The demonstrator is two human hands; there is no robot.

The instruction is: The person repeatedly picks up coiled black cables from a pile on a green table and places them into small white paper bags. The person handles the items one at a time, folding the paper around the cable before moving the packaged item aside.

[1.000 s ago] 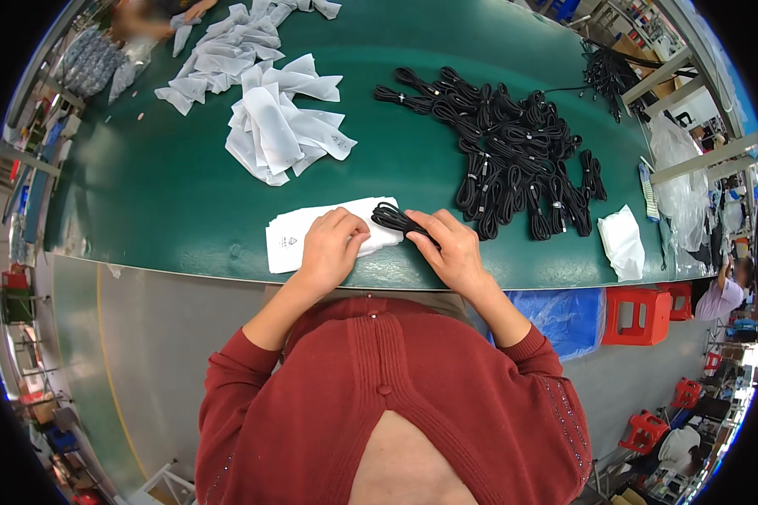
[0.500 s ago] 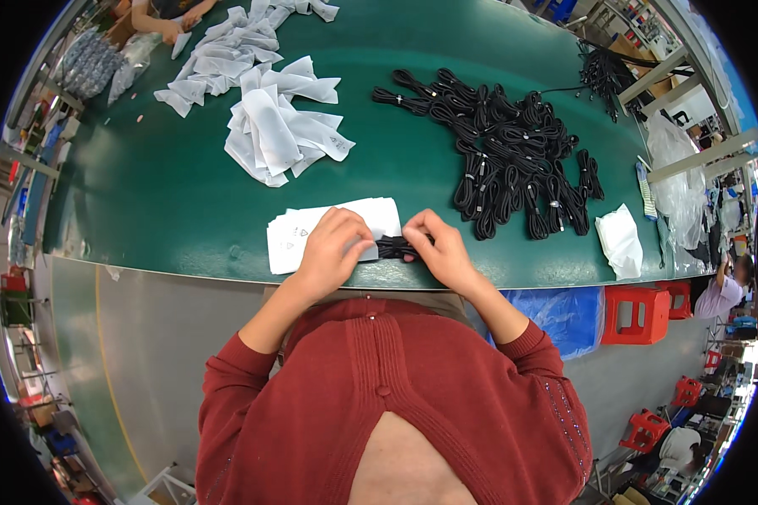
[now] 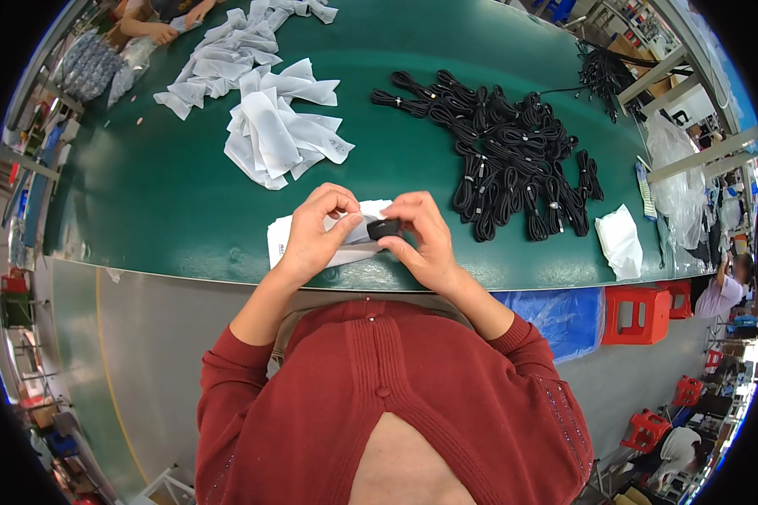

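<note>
Close to the table's front edge, my left hand pinches the mouth of a translucent plastic bag. My right hand grips a coiled black cable by its end, the coil lying partly at the bag's opening. How far the cable reaches into the bag is hidden by my fingers. Under both hands lies a stack of flat white bags. A large pile of bundled black cables spreads out to the right, and filled whitish bags are heaped beyond my left hand.
The green table ends in a curved front edge near my body. A crumpled white bag sits at the right. Below that edge are a blue plastic-lined bin and a red stool. Another person's hands work at the far left.
Both hands have lifted slightly away from the table edge. The cable, earlier lying sideways between them, now points end-up at the bag's mouth. The other person's hands have shifted left.
</note>
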